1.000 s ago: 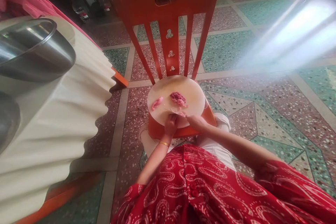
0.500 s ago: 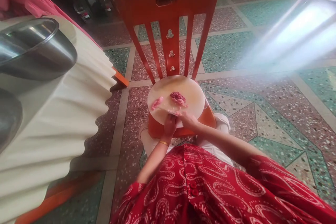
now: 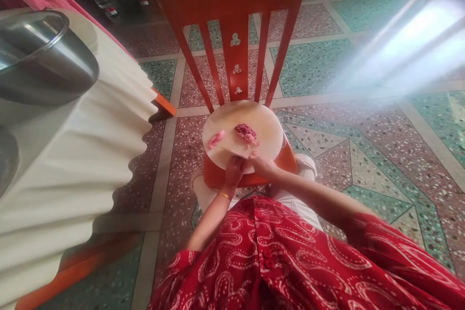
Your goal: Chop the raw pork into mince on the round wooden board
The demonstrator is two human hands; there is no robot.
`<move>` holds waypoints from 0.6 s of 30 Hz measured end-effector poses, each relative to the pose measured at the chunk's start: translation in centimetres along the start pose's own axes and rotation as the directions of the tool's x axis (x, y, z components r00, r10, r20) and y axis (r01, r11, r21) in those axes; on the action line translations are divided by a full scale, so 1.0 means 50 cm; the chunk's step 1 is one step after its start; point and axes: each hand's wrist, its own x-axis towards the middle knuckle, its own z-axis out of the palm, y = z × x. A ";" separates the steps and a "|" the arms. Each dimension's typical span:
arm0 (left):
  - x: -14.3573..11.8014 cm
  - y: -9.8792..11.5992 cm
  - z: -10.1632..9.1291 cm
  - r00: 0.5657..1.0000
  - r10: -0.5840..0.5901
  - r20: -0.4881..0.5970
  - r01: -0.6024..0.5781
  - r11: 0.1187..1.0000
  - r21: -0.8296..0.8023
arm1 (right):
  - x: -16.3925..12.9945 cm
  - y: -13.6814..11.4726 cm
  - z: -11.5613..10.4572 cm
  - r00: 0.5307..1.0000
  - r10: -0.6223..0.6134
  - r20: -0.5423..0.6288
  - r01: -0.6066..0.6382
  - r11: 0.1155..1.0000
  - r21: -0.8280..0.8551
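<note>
Gripping thin blade (image 3: 234,152): right hand (image 3: 263,167), closed; left hand (image 3: 234,170) beside, grasp unclear.

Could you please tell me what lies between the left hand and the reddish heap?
In the head view, a thin, blade-like strip and a stretch of the pale round board lie between the left hand and the reddish heap.

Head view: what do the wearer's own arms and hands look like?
Left hand and right hand are both ungloved. The left wrist wears a thin gold-coloured bangle; none shows on the right. Left sleeve and right sleeve are red with white curving, dotted patterns, ending well short of the wrists. Rings: too small to tell.
</note>
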 end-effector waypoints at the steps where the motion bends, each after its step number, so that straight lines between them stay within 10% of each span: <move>1: 0.000 -0.003 0.001 1.000 0.008 -0.009 -0.008 1.000 0.005 | 0.008 -0.005 0.000 1.000 -0.013 -0.011 0.013 1.000 -0.003; 10: -0.001 -0.027 0.020 0.994 0.077 -0.073 -0.076 0.997 0.019 | -0.045 0.087 0.020 1.000 -0.023 0.004 0.023 1.000 0.004; 18: -0.004 -0.045 0.027 0.990 0.121 -0.068 -0.119 0.992 0.028 | 0.018 0.008 0.018 0.999 -0.044 -0.027 0.045 0.999 0.014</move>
